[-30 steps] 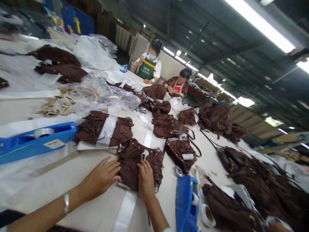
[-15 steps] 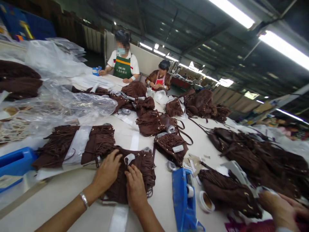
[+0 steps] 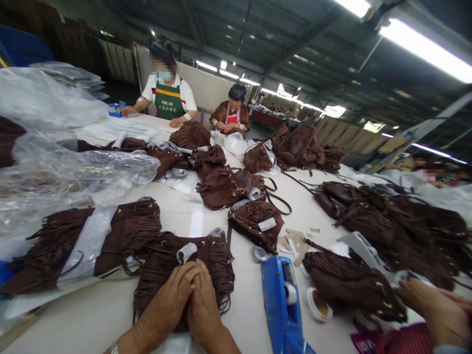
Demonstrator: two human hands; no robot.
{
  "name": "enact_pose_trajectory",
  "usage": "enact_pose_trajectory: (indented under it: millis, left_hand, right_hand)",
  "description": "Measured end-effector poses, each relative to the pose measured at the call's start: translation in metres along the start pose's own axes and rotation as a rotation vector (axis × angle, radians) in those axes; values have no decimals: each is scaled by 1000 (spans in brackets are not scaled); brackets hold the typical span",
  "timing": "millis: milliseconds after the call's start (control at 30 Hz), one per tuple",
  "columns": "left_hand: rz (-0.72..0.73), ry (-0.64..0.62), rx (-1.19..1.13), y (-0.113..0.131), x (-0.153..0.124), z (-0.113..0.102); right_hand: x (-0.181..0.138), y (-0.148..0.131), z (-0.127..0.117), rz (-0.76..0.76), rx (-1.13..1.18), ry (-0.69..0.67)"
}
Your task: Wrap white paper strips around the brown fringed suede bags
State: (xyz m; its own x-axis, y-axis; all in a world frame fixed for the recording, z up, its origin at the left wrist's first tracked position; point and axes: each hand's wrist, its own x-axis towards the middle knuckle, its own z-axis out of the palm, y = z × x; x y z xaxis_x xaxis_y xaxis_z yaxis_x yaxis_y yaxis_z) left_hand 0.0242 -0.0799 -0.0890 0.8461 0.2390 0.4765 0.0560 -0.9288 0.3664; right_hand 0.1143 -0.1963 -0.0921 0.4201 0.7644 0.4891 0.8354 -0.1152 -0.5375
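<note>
Straight ahead of me lies a dark brown fringed bag (image 3: 217,260) with brass eyelets along its top. My left hand (image 3: 175,291) and my right hand (image 3: 203,301) meet on its front, fingertips bent together. Whatever the fingers pinch is hidden beneath them. Just above the fingertips sits a white wrapped piece (image 3: 187,252) on the bag. Left of it lies another fringed bag (image 3: 127,236), with a pale translucent band (image 3: 90,243) around its middle.
A blue tape dispenser (image 3: 276,305) and a tape roll (image 3: 319,305) stand to the right. Beyond them a co-worker's hand (image 3: 427,305) is beside a brown bag (image 3: 354,282). Plastic wrapping (image 3: 92,172) heaps at the left. Two people (image 3: 169,101) (image 3: 231,118) sit across the table.
My hands have come together below the white wrapped piece; before, they were apart on either side of it. The view has shifted slightly, moving the left bag leftward in the picture.
</note>
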Motion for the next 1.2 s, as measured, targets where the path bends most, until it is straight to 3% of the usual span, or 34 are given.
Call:
enact_pose_trajectory:
  millis: [167,267,333,467,533,600,700,800,867,967,1067,1200]
  left_hand:
    - [-22,-121,223,-13,-17,23]
    - [6,-198,313,-9,-15,25]
    - [34,-220,338,-7,-8,23]
    - [4,-301,343,-3,2,19]
    - [-30,-338,333,-1,4,16]
    - [-41,-351,321,2,3,13]
    - [-41,-327,321,5,2,8]
    - [-41,-284,350,5,1,6]
    - [-21,-238,361,3,1,8]
    - [94,-125,329,-6,1,16]
    - [146,-56,295,-13,2,19]
    - [97,-259,224,-15,6,4]
  right_hand:
    - [15,-7,-17,191,212,60]
    - [31,-7,-26,266,150,102]
    - [45,-4,-30,241,13,43]
    - [72,11,-37,67,-304,-213]
    - [78,27,-46,-3,-392,-248]
    - [77,46,-63,19,-482,-192]
    - [73,65,-95,179,-650,-41]
    - [73,51,-112,218,-633,4]
    - [76,26,-105,112,-453,-113]
    - [82,-11,-72,-36,-203,-299]
    - [88,-21,-37,-2,-148,-239]
    - [97,-3,-22,77,-112,-108]
